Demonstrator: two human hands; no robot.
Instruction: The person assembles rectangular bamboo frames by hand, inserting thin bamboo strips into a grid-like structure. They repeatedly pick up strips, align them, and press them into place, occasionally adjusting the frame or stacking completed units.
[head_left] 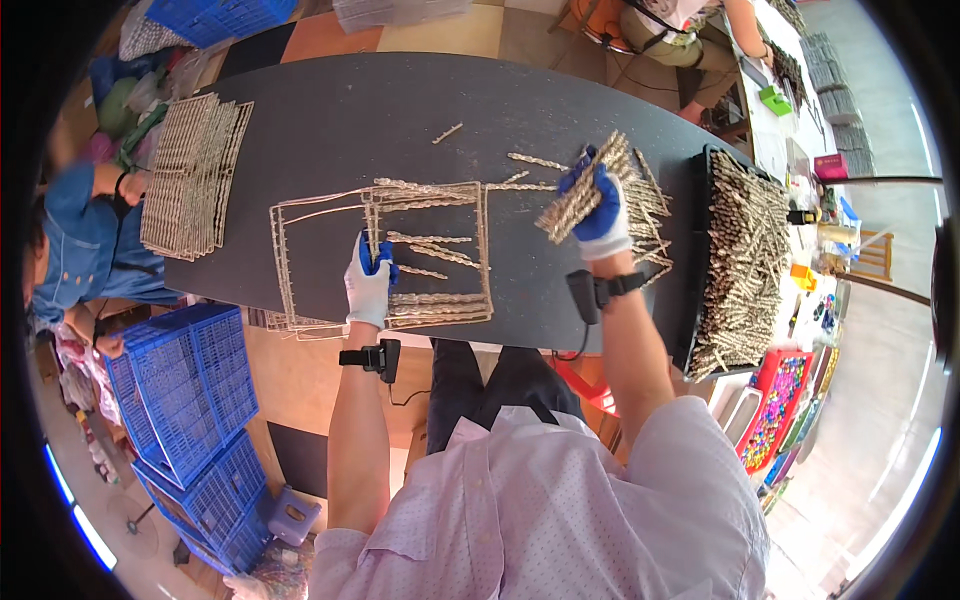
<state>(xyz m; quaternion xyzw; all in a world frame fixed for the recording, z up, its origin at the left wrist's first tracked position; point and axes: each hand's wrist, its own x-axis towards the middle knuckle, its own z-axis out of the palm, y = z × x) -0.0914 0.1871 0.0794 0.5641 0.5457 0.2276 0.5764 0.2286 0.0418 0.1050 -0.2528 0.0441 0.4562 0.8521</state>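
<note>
Both hands wear white gloves with blue palms. My left hand (369, 280) is closed on the middle bar of a tan rectangular frame (486, 240) lying flat on the dark table. Inside the frame are several twisted sticks (430, 240), some in rows at its far and near sides, others loose in the middle. Over the table to the right, my right hand (603, 215) grips a thick bundle of twisted sticks (588, 190). More loose sticks (652, 190) lie beneath and beside that hand. The fingers of both hands are partly hidden.
A black tray (700, 260) heaped with sticks stands at the table's right end. Stacked finished-looking frames (195, 180) sit at the left, by a person in blue (75, 240). Blue crates (190, 390) stand below left. Another person (690, 40) sits beyond the table.
</note>
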